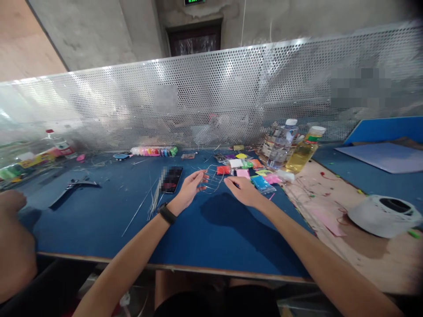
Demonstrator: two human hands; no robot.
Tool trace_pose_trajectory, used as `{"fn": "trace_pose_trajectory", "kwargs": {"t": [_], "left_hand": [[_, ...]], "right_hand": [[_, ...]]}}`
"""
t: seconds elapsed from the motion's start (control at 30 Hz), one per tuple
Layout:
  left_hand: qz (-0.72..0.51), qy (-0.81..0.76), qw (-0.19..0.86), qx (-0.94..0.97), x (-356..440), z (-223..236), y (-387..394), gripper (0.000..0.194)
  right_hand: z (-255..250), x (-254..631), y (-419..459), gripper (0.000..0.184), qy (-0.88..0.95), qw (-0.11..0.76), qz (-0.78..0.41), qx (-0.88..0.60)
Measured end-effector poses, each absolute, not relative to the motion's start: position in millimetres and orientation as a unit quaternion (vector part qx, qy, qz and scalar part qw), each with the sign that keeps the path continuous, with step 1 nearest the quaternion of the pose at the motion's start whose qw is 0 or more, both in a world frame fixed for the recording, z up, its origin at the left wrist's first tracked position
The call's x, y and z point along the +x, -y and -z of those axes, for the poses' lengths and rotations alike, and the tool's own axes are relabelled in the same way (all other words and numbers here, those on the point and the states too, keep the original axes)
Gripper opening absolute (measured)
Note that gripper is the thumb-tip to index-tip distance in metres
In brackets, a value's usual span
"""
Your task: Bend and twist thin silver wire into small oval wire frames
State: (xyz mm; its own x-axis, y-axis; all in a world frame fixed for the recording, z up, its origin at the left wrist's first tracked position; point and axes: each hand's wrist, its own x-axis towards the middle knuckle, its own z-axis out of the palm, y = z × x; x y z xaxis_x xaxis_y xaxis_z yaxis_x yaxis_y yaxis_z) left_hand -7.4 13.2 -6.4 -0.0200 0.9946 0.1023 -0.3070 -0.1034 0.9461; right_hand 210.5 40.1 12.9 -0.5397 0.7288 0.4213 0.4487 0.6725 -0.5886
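Observation:
A thin silvery wire frame point(215, 190), bent into a rounded outline with several cross wires, is held up over the blue tabletop point(198, 240). My left hand point(191, 188), with a black band at the wrist, pinches the frame's left side between thumb and fingers. At its right edge, my right hand point(243, 190) is closed, thumb against curled fingers, gripping the wire; the exact contact is too small to see. Straight loose wires point(152, 204) lie left of my left hand, beside a phone point(172, 179). Beyond my right hand are small colourful packets point(262, 184).
Two bottles, one clear point(280, 145) and one yellow point(301, 152), stand back right. A white rounded object point(370, 215) sits on the bare wood. Pliers-like tool point(73, 188) lies left, near another person's arm point(15, 237). A perforated metal screen point(205, 97) runs behind.

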Motion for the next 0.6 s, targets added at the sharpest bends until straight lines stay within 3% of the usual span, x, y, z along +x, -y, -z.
{"fn": "trace_pose_trajectory", "kwargs": {"t": [0.4, 0.6], "left_hand": [[-0.592, -0.4, 0.551, 0.431, -6.4, 3.5, -10.3, 0.032], [-0.598, -0.386, 0.573, 0.405, -5.6, -0.5, -10.0, 0.026]], "right_hand": [[-16.7, 217.8, -37.2, 0.046, 0.848, 0.326, -0.226, -0.353], [-14.8, 218.2, -41.9, 0.037, 0.859, 0.343, -0.191, -0.329]]}}
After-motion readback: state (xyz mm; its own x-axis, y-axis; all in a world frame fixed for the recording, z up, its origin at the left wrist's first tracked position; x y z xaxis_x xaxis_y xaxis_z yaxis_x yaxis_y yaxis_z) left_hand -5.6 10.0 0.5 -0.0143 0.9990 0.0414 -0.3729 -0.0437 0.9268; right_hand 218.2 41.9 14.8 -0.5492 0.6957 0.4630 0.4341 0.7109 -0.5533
